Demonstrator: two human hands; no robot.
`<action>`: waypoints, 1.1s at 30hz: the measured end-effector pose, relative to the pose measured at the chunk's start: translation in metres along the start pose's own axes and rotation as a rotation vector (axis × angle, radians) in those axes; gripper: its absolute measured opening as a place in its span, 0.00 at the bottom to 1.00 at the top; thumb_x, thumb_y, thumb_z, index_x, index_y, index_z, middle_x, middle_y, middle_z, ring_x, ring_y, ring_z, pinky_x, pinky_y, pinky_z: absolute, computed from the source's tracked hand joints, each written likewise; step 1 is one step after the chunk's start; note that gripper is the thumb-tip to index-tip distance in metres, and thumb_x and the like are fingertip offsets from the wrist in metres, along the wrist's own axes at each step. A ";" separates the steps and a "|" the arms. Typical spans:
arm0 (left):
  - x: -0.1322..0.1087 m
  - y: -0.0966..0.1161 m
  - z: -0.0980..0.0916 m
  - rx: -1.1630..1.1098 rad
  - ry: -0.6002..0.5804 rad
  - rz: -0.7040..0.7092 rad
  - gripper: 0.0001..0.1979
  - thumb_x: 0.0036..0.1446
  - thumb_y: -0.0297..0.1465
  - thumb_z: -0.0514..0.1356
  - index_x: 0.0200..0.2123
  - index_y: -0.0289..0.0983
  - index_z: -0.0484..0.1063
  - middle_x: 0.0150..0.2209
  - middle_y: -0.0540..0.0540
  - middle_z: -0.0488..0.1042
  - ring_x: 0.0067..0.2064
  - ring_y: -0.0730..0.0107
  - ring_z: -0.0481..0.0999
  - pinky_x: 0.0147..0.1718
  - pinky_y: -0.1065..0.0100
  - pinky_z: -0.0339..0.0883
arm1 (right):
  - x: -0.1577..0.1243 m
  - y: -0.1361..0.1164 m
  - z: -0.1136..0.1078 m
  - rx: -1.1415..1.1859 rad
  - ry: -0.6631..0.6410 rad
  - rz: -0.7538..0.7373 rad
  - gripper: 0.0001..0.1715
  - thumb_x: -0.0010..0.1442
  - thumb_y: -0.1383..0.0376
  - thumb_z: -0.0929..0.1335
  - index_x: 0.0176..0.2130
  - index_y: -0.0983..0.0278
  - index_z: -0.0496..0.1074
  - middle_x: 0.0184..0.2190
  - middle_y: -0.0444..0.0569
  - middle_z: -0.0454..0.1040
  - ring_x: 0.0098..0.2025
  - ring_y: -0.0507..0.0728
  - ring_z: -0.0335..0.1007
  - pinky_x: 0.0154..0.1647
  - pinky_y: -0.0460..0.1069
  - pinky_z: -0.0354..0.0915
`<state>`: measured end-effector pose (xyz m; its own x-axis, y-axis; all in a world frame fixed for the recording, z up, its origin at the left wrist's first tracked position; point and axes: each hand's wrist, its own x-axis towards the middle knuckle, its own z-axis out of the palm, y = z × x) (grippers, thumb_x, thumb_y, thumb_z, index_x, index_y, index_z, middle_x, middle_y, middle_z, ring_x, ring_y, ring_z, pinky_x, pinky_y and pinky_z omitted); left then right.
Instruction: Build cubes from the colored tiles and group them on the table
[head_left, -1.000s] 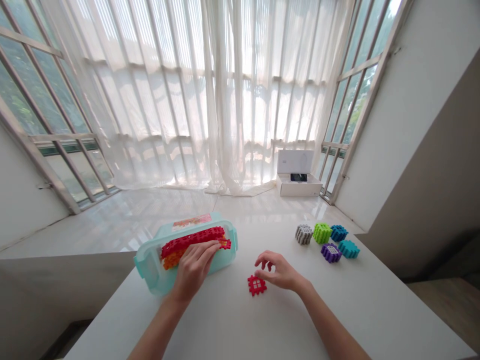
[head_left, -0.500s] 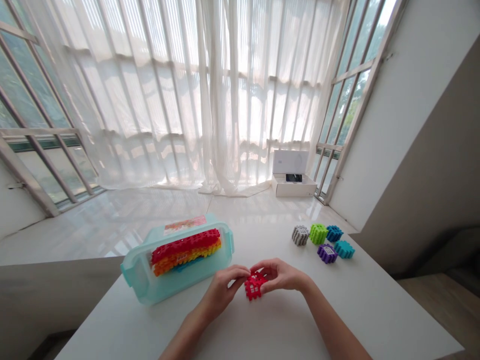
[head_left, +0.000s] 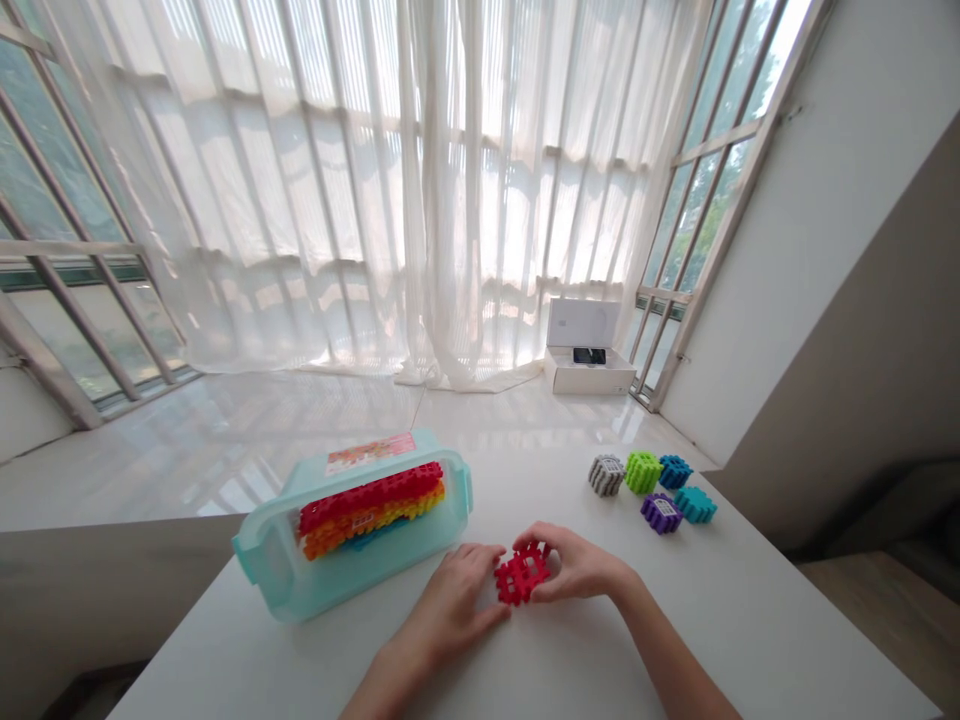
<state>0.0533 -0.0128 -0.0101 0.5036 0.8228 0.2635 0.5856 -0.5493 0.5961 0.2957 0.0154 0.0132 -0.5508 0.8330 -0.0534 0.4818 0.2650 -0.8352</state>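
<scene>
L to R: teal clear plastic box lies on its side on the bench, w/ red & orange blocks stacked inside. Just right of box, red block sits on bench, held between both hands: left hand lies nearly flat w/ fingertips at block's left edge, right hand curls over its top & right side, pinching it. Further right, apart from hands: grey, green, blue, purple & teal blocks in loose group.
</scene>
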 end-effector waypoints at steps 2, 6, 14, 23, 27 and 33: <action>0.001 0.000 0.002 -0.012 0.010 0.004 0.23 0.51 0.31 0.67 0.51 0.42 0.71 0.50 0.44 0.77 0.52 0.55 0.74 0.52 0.59 0.67 | 0.003 -0.002 0.006 -0.044 -0.011 -0.038 0.32 0.43 0.66 0.77 0.50 0.60 0.73 0.46 0.47 0.72 0.43 0.56 0.71 0.44 0.49 0.69; 0.003 0.000 0.003 -0.029 0.036 -0.016 0.19 0.50 0.31 0.68 0.48 0.42 0.73 0.47 0.45 0.78 0.49 0.57 0.76 0.49 0.63 0.67 | 0.006 -0.003 0.011 -0.116 -0.016 -0.094 0.31 0.43 0.67 0.77 0.48 0.60 0.74 0.46 0.47 0.72 0.47 0.59 0.70 0.48 0.50 0.67; 0.005 0.000 0.001 -0.034 0.003 -0.054 0.13 0.51 0.32 0.68 0.42 0.41 0.75 0.43 0.46 0.78 0.46 0.59 0.76 0.45 0.65 0.67 | 0.009 0.000 0.015 -0.157 -0.007 -0.145 0.31 0.43 0.67 0.78 0.48 0.59 0.75 0.46 0.47 0.71 0.48 0.59 0.69 0.51 0.51 0.66; 0.006 0.000 -0.004 0.001 -0.047 0.027 0.07 0.53 0.32 0.67 0.36 0.41 0.75 0.40 0.47 0.79 0.45 0.60 0.74 0.45 0.66 0.66 | 0.010 -0.001 0.018 -0.165 -0.002 -0.109 0.30 0.43 0.63 0.79 0.48 0.57 0.76 0.46 0.47 0.70 0.49 0.60 0.69 0.50 0.51 0.66; 0.006 0.000 -0.004 0.043 -0.057 0.044 0.06 0.54 0.31 0.66 0.36 0.40 0.74 0.40 0.46 0.78 0.45 0.59 0.74 0.45 0.65 0.65 | 0.009 -0.001 0.018 -0.187 0.006 -0.133 0.28 0.44 0.63 0.78 0.47 0.58 0.76 0.46 0.47 0.70 0.48 0.59 0.69 0.50 0.50 0.66; 0.005 0.001 -0.003 0.077 -0.052 0.061 0.06 0.55 0.31 0.65 0.37 0.41 0.74 0.41 0.47 0.78 0.45 0.59 0.73 0.45 0.64 0.64 | 0.007 0.000 0.018 -0.233 0.032 -0.172 0.26 0.46 0.65 0.76 0.47 0.60 0.75 0.45 0.48 0.72 0.48 0.59 0.70 0.50 0.50 0.67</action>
<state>0.0551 -0.0086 -0.0061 0.5707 0.7800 0.2568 0.5990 -0.6093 0.5195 0.2795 0.0125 0.0033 -0.6181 0.7799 0.0987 0.5288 0.5054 -0.6818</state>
